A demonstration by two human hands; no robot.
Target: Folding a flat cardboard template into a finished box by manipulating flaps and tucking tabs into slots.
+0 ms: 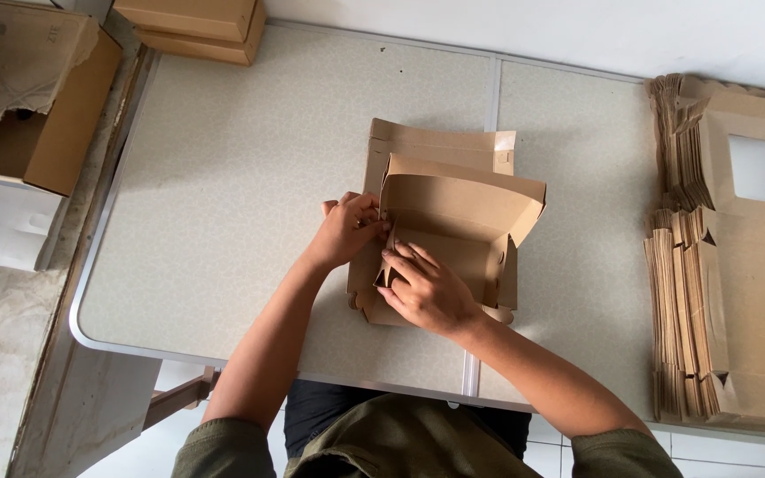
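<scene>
A brown cardboard box (467,208), partly folded up, sits in the middle of the table (223,177). Its back and right walls stand up; a flat lid panel (440,142) lies behind it. My left hand (347,228) grips the box's left wall from outside, fingers curled on its edge. My right hand (427,288) presses inside the box against the same left wall and the floor near the front corner. Both hands meet at that left side flap.
A tall stack of flat brown box blanks (719,292), the top one with a clear window, lies at the table's right. Closed cartons (192,26) stand at the far left corner. An open torn carton (33,97) sits off the table's left edge.
</scene>
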